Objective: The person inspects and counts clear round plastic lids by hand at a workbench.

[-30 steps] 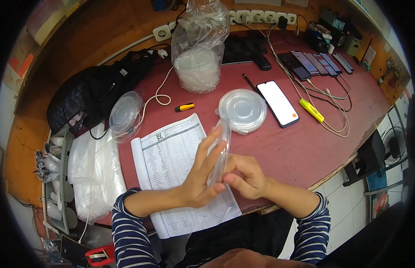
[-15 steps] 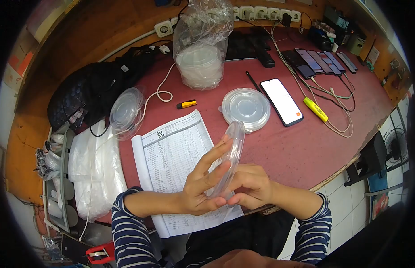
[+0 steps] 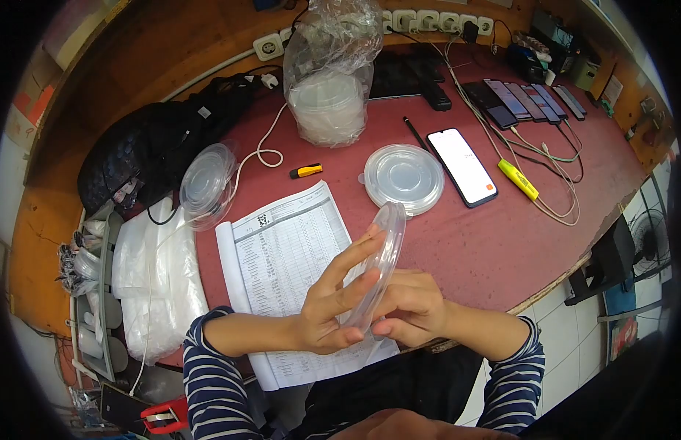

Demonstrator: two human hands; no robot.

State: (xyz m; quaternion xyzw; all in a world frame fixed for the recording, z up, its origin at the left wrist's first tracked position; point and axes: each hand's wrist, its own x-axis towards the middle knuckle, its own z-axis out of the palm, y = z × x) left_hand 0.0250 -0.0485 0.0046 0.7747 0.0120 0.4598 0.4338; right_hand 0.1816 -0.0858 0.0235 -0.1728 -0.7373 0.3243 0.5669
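Observation:
A round clear plastic lid (image 3: 389, 249) stands tilted on its edge between my two hands, above the front of the table. My left hand (image 3: 327, 312) grips it from the left, fingers spread along its face and thumb near the lower rim. From the other side my right hand (image 3: 415, 304) has its fingers curled against the lid, thumb close to the lower edge. Beneath my left forearm lies a stapled-looking stack of printed sheets (image 3: 289, 249). Just beyond the lid sits a round clear plastic container with a lid on it (image 3: 403, 178).
A lit phone (image 3: 463, 167) and a yellow highlighter (image 3: 518, 180) lie to the right. At the back stands a bag of round containers (image 3: 329, 110). More clear lids (image 3: 207, 180) and folded plastic bags (image 3: 157, 275) are on the left. Several phones (image 3: 527, 101) rest at far right.
The lid has tipped slightly to the right, and its top edge is a little lower. My right thumb has shifted slightly; both hands otherwise stay in place.

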